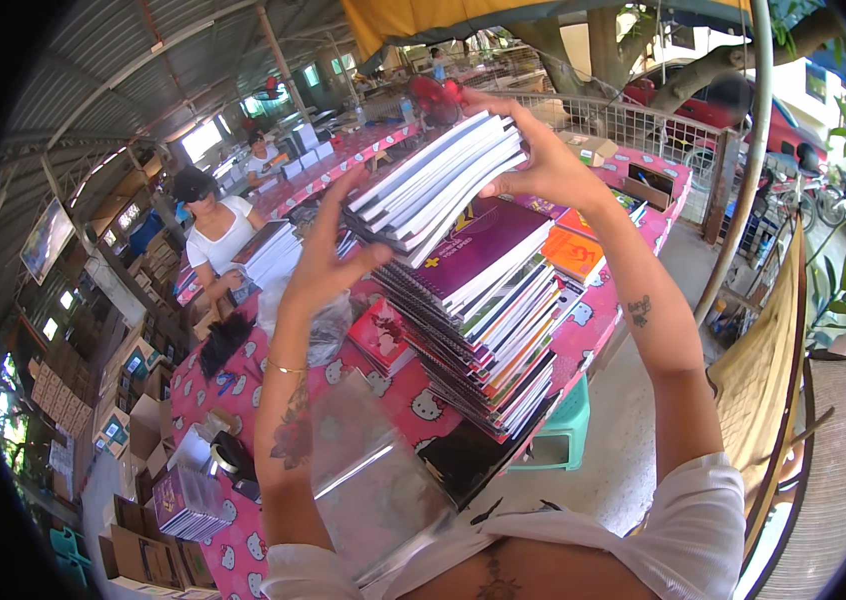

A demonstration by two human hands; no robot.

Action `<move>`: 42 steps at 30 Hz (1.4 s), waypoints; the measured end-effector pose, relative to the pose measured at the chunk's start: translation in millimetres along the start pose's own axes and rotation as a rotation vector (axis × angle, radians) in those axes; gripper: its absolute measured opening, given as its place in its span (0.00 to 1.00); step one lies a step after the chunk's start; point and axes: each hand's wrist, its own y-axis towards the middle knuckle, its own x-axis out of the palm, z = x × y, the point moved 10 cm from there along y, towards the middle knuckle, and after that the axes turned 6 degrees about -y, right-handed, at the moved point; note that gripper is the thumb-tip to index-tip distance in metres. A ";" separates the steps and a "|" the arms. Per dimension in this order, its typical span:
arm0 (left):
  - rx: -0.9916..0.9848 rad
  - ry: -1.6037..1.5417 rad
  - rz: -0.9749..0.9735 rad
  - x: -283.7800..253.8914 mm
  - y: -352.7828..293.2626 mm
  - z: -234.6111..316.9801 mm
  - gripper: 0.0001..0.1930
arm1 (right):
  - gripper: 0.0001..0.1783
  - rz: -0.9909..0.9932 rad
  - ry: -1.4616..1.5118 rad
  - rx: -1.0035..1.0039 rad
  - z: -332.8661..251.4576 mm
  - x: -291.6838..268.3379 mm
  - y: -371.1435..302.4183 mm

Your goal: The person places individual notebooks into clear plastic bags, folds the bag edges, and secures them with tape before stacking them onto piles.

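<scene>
I hold a small stack of notebooks [438, 185], white page edges toward me, tilted above a taller pile. My right hand [548, 165] is closed round its far right end, thumb on the near side. My left hand [328, 255] is at its left end, the thumb pressed to the lower corner and the fingers behind. Directly below lies a purple spiral notebook [468, 250] on top of the tall pile of notebooks [493, 345], whose spirals face left. Small pink-red booklets [383, 335] rest beside the pile. A clear plastic sheet [373, 455] lies near my left forearm.
The table has a pink cartoon-print cover [428, 405]. Orange packs [573, 252] lie at right, purple books [188, 505] at lower left. Across the table a person in a white shirt [223, 235] handles more notebooks. A green stool [563, 430] stands by the right edge; cardboard boxes [143, 545] at left.
</scene>
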 end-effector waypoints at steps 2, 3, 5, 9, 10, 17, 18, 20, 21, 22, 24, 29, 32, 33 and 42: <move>0.049 0.071 0.028 1.1 -2.5 1.0 0.55 | 0.45 -0.012 0.045 0.063 8.8 2.0 4.5; 0.089 0.129 0.045 6.0 -3.8 3.9 0.59 | 0.43 -0.025 0.089 0.144 17.3 6.4 3.8; 0.010 0.081 0.258 8.1 17.2 -5.9 0.58 | 0.40 0.072 0.013 0.085 12.4 -5.4 11.4; -0.292 0.429 0.498 -80.8 -10.1 -91.7 0.49 | 0.42 0.184 -0.059 -0.018 -42.7 2.5 38.3; -0.289 0.454 0.536 -102.3 -34.5 -102.2 0.48 | 0.42 0.271 -0.165 -0.161 -78.6 3.7 43.4; -0.399 0.245 0.619 -87.3 -248.2 -134.4 0.37 | 0.67 0.337 0.267 -0.235 -182.5 124.1 4.8; -0.460 0.226 0.625 -85.5 -289.0 -138.2 0.36 | 0.66 0.270 0.392 -0.103 -183.0 155.7 -6.8; -0.589 0.180 0.636 -82.6 -372.6 -140.4 0.33 | 0.61 0.199 0.406 0.006 -180.3 209.4 -49.2; -0.658 0.157 0.647 -85.6 -414.7 -139.2 0.32 | 0.58 0.183 0.446 0.046 -175.8 239.1 -70.6; -0.723 0.128 0.655 -87.0 -457.1 -137.2 0.31 | 0.55 0.163 0.492 0.086 -169.1 268.7 -92.0; -0.840 0.037 0.664 -95.0 -538.5 -124.4 0.28 | 0.51 -0.008 0.677 0.280 -161.1 335.2 -141.8; -1.024 -0.322 0.508 -37.8 -590.8 -103.5 0.28 | 0.55 -0.239 0.653 0.611 -132.4 443.7 -270.4; -0.854 -0.448 0.467 -40.1 -619.9 -111.5 0.22 | 0.60 -0.017 1.058 0.817 -154.7 469.7 -282.5; -0.824 -0.592 0.520 -24.2 -575.0 -104.0 0.23 | 0.63 -0.019 0.833 0.813 -147.8 457.1 -283.3; -0.988 -0.562 0.415 -25.5 -578.6 -106.9 0.42 | 0.58 -0.184 0.762 0.760 -155.1 468.4 -268.9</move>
